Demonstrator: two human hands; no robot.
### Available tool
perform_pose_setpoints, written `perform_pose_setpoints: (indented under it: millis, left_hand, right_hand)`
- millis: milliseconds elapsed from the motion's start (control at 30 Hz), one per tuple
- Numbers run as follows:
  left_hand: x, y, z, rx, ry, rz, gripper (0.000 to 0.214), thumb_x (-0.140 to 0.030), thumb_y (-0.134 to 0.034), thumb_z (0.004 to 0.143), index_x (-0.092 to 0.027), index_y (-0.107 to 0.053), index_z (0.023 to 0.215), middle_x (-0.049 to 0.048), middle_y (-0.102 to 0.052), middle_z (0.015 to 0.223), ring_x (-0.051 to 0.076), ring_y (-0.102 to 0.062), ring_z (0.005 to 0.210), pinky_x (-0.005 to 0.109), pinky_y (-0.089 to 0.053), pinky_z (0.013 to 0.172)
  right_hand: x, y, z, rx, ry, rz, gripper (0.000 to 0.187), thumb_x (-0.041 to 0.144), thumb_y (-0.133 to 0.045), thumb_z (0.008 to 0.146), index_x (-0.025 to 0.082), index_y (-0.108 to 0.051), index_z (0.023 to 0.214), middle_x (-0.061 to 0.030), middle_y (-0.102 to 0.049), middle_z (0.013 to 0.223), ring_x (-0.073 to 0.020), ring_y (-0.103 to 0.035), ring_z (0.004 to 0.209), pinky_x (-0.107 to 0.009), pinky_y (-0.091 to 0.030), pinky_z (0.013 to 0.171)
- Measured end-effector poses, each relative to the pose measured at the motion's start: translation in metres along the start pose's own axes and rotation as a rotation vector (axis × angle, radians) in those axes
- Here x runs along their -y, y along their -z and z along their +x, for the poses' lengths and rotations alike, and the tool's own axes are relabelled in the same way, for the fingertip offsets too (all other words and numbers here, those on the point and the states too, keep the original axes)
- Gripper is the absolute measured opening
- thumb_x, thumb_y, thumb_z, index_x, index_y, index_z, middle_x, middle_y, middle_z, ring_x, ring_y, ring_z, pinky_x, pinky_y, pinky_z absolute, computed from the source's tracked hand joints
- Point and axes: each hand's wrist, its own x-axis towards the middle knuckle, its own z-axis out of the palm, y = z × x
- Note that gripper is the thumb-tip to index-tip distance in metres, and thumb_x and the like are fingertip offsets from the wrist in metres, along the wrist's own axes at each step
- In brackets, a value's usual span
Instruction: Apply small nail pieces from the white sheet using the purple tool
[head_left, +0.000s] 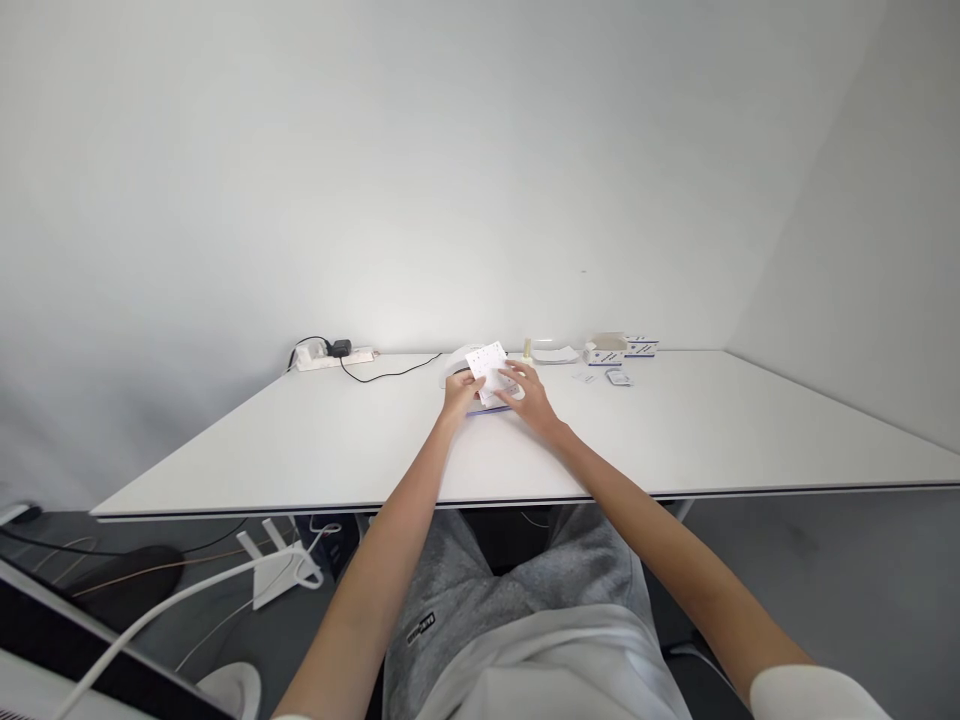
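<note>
A thin white dotted card (pixel 487 361) is pinched along its lower edge between left hand (pixel 460 390) and right hand (pixel 531 397); light, probably bendable (edges suit gripping)

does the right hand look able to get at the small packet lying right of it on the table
Probably yes: the right hand is on the white card, and only bare table lies between it and the small packet.
</note>
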Motion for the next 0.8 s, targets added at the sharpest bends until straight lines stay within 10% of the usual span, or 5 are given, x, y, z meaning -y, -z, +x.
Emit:
perform_pose_setpoints:
  millis: [267, 800]
  left_hand:
    - [-0.001, 0.0, -0.003, 0.121, 0.062, 0.091, 0.036, -0.029, -0.08, 0.065, -0.011, -0.07, 0.094, 0.0139, -0.073, 0.093, 0.024, -0.069, 0.083, 0.037, -0.054, 0.075]
    - [0.002, 0.001, -0.004, 0.233, 0.07, 0.236, 0.04, -0.003, -0.069, 0.058, -0.01, -0.07, 0.098, 0.0132, -0.074, 0.091, 0.025, -0.069, 0.085, 0.037, -0.051, 0.078]
  right_hand:
    - [-0.01, 0.007, 0.002, -0.016, -0.465, 0.291, 0.054, 0.049, -0.066, 0.078, 0.017, -0.06, 0.121, -0.0046, -0.067, 0.084, -0.0192, -0.061, 0.077, -0.035, -0.051, 0.075]
    - [-0.016, 0.009, 0.005, -0.009, -0.514, 0.419, 0.036, 0.044, -0.075, 0.065, 0.017, -0.064, 0.085, -0.007, -0.069, 0.083, -0.0214, -0.062, 0.071, -0.031, -0.05, 0.056]
